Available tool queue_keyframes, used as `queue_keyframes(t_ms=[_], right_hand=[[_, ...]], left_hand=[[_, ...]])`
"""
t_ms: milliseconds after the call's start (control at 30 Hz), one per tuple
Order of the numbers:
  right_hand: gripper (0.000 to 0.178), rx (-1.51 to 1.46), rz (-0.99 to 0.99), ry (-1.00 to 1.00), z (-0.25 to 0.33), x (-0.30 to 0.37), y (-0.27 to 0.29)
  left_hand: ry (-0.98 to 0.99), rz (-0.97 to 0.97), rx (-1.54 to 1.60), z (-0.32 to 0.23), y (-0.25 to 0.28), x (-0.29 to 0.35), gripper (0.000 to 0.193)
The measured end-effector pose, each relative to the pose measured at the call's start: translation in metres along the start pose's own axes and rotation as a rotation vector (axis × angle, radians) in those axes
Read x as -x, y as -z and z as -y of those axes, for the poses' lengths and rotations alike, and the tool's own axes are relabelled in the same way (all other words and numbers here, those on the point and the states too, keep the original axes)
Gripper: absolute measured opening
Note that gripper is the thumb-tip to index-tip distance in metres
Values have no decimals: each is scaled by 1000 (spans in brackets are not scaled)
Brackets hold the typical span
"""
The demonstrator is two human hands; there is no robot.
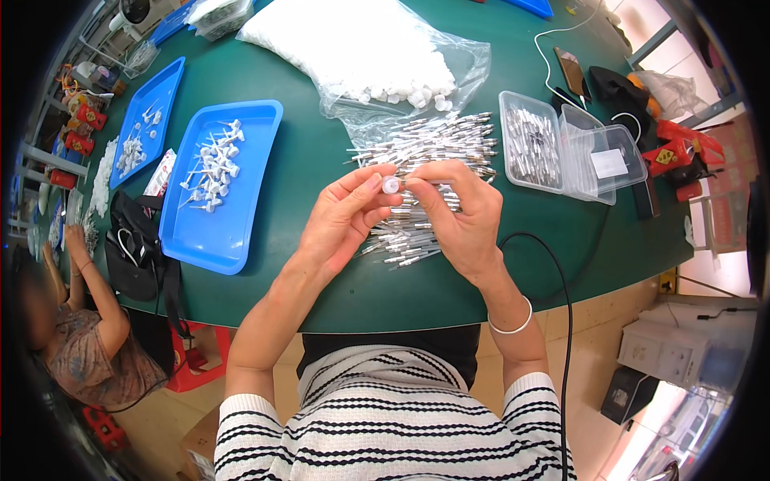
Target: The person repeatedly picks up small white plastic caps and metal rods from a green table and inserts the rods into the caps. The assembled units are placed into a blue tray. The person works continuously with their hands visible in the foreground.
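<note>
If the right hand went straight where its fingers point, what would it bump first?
The right hand would probably meet the small white cap in the left hand first, though depth is unclear.

It's looking steeply down, that left head-worn fisheye, past the wearer's striped top [377, 417], close over the green worktop [361, 309], wide enough to catch floor [597, 337] and a co-worker [104, 357] too!

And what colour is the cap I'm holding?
The cap is white; the head view shows it best.
</note>
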State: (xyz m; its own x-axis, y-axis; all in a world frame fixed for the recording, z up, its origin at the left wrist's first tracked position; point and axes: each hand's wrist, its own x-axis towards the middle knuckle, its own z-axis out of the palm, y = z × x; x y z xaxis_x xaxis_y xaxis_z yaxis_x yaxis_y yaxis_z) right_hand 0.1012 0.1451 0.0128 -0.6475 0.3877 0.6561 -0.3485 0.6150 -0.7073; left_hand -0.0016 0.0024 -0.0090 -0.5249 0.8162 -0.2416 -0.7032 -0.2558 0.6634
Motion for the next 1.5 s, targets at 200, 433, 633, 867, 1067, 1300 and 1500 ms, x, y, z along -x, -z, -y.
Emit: queue_keyframes(t_ms=[200,433,633,867,1067,1300,1500], right_hand=[[13,18,19,10,0,-1,2],[12,11,31,-1,2,-2,2],[12,17,48,6,2,-2,3],[13,74,80,46,8,-6,6],[14,94,102,84,8,-7,8],[14,88,111,100,7,-8,8],[14,98,115,113,7,-8,8]], left_hand=[[22,9,31,0,1,0,27],[51,27,67,0,2,-1,27],[51,32,49,0,3,-1,27],[43,23,-8,-2,1,-1,26],[71,14,15,-3,1,0,26],[105,45,74,-3,2,-1,26],[111,28,59,-4,-1,0,26]])
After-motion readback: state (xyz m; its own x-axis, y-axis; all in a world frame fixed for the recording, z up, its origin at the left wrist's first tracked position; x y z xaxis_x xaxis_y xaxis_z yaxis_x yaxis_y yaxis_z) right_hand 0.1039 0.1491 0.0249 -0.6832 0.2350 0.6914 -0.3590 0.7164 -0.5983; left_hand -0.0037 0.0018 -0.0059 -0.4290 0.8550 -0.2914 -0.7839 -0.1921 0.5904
